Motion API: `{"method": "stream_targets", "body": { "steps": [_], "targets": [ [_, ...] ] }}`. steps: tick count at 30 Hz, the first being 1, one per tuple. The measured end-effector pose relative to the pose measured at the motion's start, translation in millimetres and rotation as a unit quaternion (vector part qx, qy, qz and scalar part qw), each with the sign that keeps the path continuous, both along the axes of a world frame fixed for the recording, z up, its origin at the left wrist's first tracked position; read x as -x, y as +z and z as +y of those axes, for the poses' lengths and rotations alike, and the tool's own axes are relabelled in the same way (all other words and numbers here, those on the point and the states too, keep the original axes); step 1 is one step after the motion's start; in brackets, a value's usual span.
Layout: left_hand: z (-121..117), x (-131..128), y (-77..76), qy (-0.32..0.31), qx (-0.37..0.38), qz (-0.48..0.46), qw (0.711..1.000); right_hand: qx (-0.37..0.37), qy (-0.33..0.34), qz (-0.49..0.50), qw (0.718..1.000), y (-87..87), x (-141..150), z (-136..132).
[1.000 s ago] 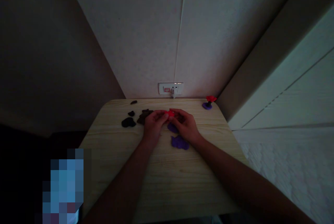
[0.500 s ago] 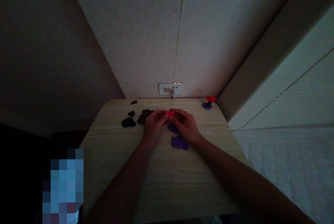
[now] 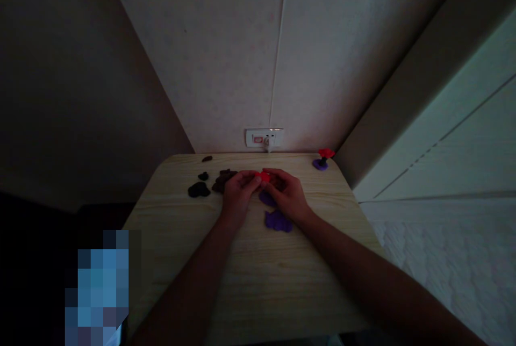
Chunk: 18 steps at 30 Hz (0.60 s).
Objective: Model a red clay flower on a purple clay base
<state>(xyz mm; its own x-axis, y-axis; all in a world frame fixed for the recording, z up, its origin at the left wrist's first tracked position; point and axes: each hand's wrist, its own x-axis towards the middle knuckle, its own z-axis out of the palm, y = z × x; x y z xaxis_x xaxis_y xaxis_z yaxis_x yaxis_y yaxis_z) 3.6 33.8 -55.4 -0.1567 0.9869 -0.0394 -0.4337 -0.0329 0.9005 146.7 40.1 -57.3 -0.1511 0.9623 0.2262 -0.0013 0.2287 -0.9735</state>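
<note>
We have our left hand [image 3: 238,190] and right hand [image 3: 287,190] together near the far side of the wooden table [image 3: 242,281], pinching a small piece of red modelling clay [image 3: 263,176] between them. Brown clay [image 3: 223,181] lies just beside our left hand, with a black clay lump [image 3: 199,189] farther left. A round purple piece [image 3: 266,198] is partly hidden by our right hand, and a flattened purple lump [image 3: 278,221] lies nearer us. At the far right corner, a red-topped clay figure [image 3: 323,159] stands on a purple base.
</note>
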Motion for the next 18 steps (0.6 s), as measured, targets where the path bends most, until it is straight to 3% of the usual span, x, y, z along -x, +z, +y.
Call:
{"method": "stream_targets", "body": {
  "steps": [18],
  "targets": [
    [2.7,1.4,-9.0,-0.006,-0.011,0.010,1.000,0.003,-0.005,0.010,1.000,-1.3,0.4,0.4]
  ]
}}
